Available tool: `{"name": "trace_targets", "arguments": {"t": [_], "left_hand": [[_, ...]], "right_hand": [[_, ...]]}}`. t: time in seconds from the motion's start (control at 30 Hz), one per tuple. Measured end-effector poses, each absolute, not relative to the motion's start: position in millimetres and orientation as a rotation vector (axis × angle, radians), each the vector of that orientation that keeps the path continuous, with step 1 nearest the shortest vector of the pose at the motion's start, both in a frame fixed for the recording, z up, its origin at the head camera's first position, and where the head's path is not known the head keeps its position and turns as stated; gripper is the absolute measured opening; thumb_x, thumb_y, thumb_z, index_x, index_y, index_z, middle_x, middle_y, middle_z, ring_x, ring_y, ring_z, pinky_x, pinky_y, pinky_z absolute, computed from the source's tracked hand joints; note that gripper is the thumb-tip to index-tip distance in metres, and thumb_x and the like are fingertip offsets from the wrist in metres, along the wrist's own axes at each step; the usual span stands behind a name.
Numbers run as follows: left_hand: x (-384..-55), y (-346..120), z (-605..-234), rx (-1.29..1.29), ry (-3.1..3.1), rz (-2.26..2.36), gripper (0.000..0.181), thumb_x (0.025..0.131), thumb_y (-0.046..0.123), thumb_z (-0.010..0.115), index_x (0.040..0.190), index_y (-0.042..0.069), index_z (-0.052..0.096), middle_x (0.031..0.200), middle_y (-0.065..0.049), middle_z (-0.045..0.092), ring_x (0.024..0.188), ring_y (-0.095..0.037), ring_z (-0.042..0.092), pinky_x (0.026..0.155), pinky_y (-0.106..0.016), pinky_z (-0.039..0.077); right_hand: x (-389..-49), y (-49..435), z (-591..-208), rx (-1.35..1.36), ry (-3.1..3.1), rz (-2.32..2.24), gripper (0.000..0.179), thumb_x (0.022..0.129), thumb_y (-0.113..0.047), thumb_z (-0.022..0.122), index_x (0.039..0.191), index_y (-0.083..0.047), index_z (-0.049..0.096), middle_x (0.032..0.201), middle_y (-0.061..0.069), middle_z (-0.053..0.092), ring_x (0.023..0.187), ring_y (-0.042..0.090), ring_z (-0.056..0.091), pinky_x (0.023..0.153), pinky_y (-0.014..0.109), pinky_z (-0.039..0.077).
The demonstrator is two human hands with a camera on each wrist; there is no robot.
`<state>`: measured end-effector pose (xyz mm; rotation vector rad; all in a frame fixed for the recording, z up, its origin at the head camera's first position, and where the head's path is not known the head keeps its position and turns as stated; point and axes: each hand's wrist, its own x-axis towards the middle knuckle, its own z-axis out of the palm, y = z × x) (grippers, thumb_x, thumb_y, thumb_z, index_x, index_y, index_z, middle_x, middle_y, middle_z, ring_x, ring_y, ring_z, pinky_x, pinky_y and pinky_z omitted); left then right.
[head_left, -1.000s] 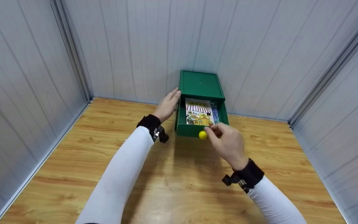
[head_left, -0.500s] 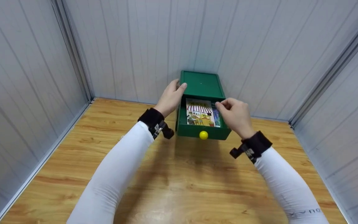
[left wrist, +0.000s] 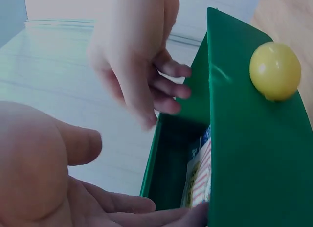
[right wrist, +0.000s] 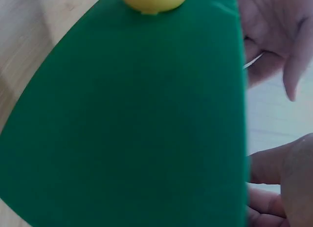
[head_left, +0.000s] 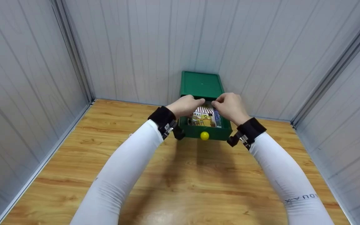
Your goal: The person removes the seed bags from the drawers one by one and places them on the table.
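A green box [head_left: 202, 84] stands against the back wall with its drawer [head_left: 219, 134] pulled out. On the drawer's front is a yellow ball knob [head_left: 204, 136], large in the left wrist view. Inside lies a booklet [head_left: 204, 120] with a striped awning on its cover, beside a bluish item [head_left: 217, 118]. My left hand [head_left: 184, 106] is over the drawer's left side, fingers extended into it near the booklet [left wrist: 200, 180]. My right hand [head_left: 232, 109] hovers above the drawer's right side, fingers loosely bent around nothing visible. The front panel [right wrist: 132, 114] hides some fingertips in the right wrist view.
Wood-patterned floor [head_left: 173, 187] extends in front of the box. Pale panel walls [head_left: 136, 47] enclose the back and both sides. A black strap with a small camera [head_left: 164, 122] sits on each wrist.
My right hand has let go of the yellow knob and risen above the drawer. My left hand has moved from the box's left side to over the drawer, hiding part of the booklet.
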<state>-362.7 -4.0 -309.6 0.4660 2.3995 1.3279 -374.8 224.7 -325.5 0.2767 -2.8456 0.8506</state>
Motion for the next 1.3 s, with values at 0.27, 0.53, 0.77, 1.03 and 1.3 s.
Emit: {"name": "trace_targets", "arguments": {"t": [0.27,0.53,0.77,1.03,1.3], "left_hand": [[-359.9,9.8,-305.0,0.387,2.492,1.191,0.048,0.121,0.048,0.042,0.133,0.006,0.062,0.08,0.001,0.045,0.058,-0.011,0.038,0.061,-0.027,0.036],[-361.3,14.6,-307.8,0.441,2.57,1.074,0.051,0.122,0.044,0.039,0.083,0.014,0.052,0.065,0.005,0.035,0.052,-0.011,0.034,0.057,-0.027,0.033],[-396.2,18.6,-335.8,0.471,2.57,1.02,0.055,0.121,0.049,0.038,0.08,0.014,0.051,0.065,0.002,0.039,0.053,-0.014,0.034,0.057,-0.032,0.034],[-408.9,23.3,-347.1,0.45,2.542,1.075,0.062,0.12,0.054,0.034,0.076,0.016,0.052,0.063,0.003,0.038,0.052,-0.014,0.032,0.054,-0.032,0.032],[-382.3,18.5,-325.2,0.466,2.58,1.002,0.062,0.121,0.049,0.033,0.076,0.012,0.052,0.063,0.001,0.039,0.052,-0.015,0.033,0.056,-0.031,0.033]], "right_hand": [[-383.4,219.1,-325.7,0.241,-2.95,0.736,0.029,0.112,-0.025,0.068,0.118,-0.001,0.084,0.106,0.015,0.079,0.087,0.028,0.07,0.078,0.039,0.062],[-386.2,207.4,-325.8,0.263,-3.026,0.481,0.035,0.109,-0.025,0.072,0.08,-0.004,0.071,0.067,0.003,0.055,0.062,0.021,0.057,0.061,0.035,0.049],[-383.9,201.2,-327.7,0.286,-3.065,0.409,0.033,0.106,-0.025,0.073,0.113,0.007,0.077,0.11,0.025,0.077,0.092,0.036,0.073,0.085,0.048,0.062],[-385.6,201.9,-330.2,0.343,-3.145,0.359,0.033,0.106,-0.026,0.078,0.11,0.007,0.078,0.106,0.023,0.077,0.088,0.032,0.069,0.082,0.044,0.06],[-386.4,200.0,-331.3,0.36,-3.148,0.39,0.03,0.105,-0.027,0.079,0.101,0.003,0.079,0.092,0.015,0.075,0.082,0.03,0.066,0.08,0.042,0.057]]}}
